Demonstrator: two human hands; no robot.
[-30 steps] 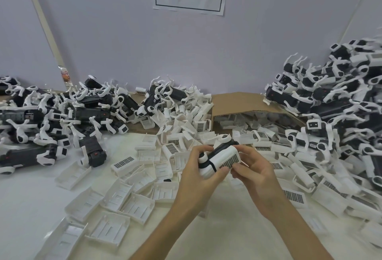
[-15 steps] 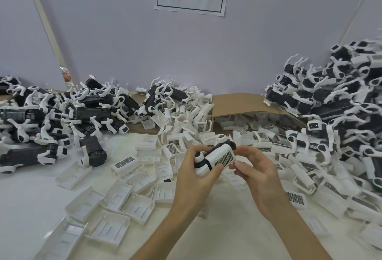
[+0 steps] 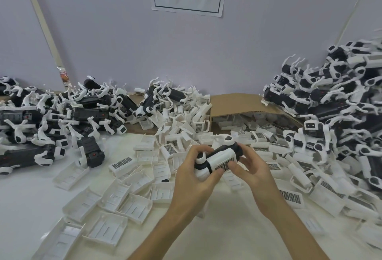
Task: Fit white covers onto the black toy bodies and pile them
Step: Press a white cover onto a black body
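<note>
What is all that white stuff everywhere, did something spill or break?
White covers spill from the open cardboard box and lie scattered over the table, some upside down. Messy, but none looks broken. The left hand and right hand grip one covered toy body.

One wide-angle camera, worn on the head, faces forward and down over the white tabletop. Nearest it, just below centre, the left hand and right hand hold a white-covered black plastic toy body. The pale lilac wall fills 12 o'clock.
</note>
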